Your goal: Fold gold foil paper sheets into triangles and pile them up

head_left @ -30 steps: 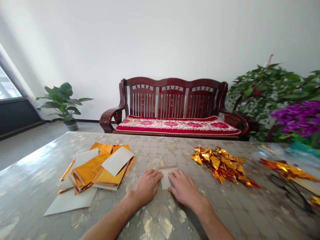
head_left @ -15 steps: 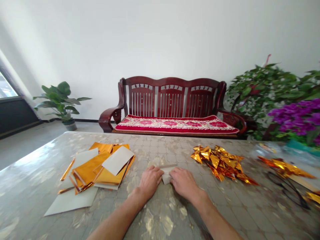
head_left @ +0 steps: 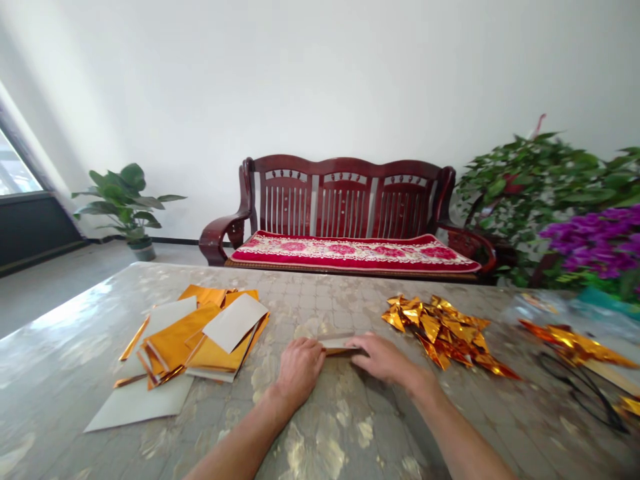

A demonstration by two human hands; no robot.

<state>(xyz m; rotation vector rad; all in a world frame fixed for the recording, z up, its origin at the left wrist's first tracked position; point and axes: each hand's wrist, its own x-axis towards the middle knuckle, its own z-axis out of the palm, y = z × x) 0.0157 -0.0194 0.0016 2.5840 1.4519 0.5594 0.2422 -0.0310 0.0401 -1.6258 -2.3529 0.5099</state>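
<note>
A small folded sheet of gold-backed paper [head_left: 336,343] lies on the marbled table [head_left: 320,427] between my hands. My left hand [head_left: 299,365] rests on the table at its left end, fingers curled against it. My right hand [head_left: 383,357] lies flat on its right end, fingers stretched and pressing it down. A stack of flat gold and white sheets [head_left: 200,333] sits to the left. To the right lies a heap of folded gold foil pieces [head_left: 443,331].
More gold foil pieces [head_left: 575,343] and a black cord [head_left: 580,383] lie at the far right. Behind the table stand a red wooden bench [head_left: 345,213], a potted plant [head_left: 125,203] on the left and purple flowers [head_left: 595,240] on the right.
The paper was folded over from a white upright flap to a flat low strip. My right hand slid a little right along it; my left hand stayed at its left end.
</note>
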